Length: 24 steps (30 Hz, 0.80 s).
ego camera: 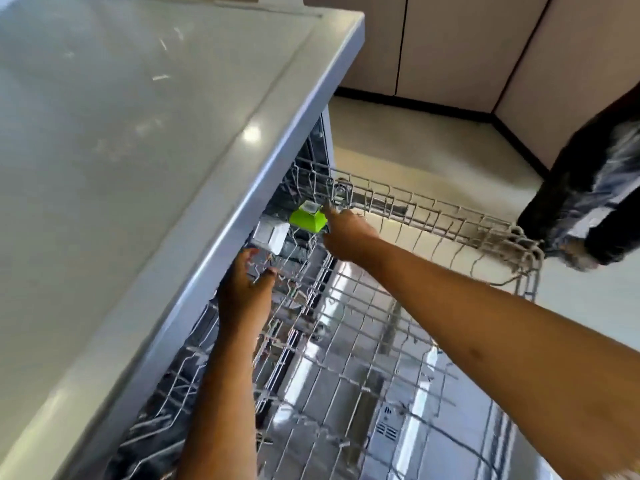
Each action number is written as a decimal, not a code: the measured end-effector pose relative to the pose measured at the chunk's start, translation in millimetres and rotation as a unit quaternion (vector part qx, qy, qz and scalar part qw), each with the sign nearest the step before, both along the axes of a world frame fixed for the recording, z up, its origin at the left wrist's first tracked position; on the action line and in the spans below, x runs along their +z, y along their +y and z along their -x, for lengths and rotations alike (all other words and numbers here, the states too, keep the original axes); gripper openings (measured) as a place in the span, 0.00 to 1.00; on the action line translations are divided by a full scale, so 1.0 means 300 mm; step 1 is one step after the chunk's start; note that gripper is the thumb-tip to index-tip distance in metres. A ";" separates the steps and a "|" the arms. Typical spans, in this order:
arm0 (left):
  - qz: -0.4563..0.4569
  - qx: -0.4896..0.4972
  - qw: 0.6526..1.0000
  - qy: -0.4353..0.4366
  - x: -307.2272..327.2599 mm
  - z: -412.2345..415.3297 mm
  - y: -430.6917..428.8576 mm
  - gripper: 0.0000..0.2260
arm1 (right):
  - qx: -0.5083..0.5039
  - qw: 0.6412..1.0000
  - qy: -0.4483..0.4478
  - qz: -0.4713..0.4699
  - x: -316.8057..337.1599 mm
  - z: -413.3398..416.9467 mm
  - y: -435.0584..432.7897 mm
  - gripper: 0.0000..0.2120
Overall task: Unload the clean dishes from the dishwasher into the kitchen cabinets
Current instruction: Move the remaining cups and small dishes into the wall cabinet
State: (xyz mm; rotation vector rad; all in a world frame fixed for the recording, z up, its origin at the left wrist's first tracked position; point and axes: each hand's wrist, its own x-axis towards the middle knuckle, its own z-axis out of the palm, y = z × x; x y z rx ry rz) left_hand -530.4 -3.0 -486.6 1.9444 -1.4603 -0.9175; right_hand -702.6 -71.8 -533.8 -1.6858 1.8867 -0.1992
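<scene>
Green container, white container, one each; two hands.

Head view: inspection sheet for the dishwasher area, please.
Surface: grey counter above the dishwasher, left.
Job's things: upper rack pulled out; green container and white container at its back; door open below.
Clutter: nothing seen.
Hands: left hand open, near white container; right hand at green container, grip unclear.
Cables: thin dark line over door; unclear whether a cable.
Surroundings: pale floor, beige cabinets, another person's legs by rack's far end.
</scene>
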 end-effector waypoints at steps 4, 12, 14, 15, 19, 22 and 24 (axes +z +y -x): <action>0.016 -0.013 0.998 -0.054 -0.120 -0.020 -0.141 0.16 | -0.008 1.000 0.020 -0.019 -0.107 -0.032 -0.103 0.25; -0.006 -0.067 0.974 -0.214 -0.304 0.015 -0.356 0.33 | -0.023 0.998 0.044 -0.040 -0.214 -0.080 -0.209 0.32; -0.021 -0.068 0.967 -0.245 -0.309 0.021 -0.364 0.36 | -0.034 0.997 0.044 -0.056 -0.216 -0.095 -0.215 0.32; -0.022 -0.066 0.965 -0.252 -0.311 0.022 -0.367 0.36 | -0.049 0.996 0.039 -0.061 -0.215 -0.103 -0.220 0.32; -0.005 -0.060 0.966 -0.250 -0.309 0.028 -0.357 0.35 | -0.113 0.992 -0.019 -0.057 -0.225 -0.130 -0.235 0.33; 0.049 -0.038 0.972 -0.228 -0.309 0.036 -0.340 0.31 | -0.087 0.996 -0.026 -0.028 -0.191 -0.090 -0.201 0.25; 0.095 -0.011 0.977 -0.193 -0.310 0.041 -0.326 0.29 | -0.067 0.997 -0.030 -0.034 -0.160 -0.058 -0.162 0.24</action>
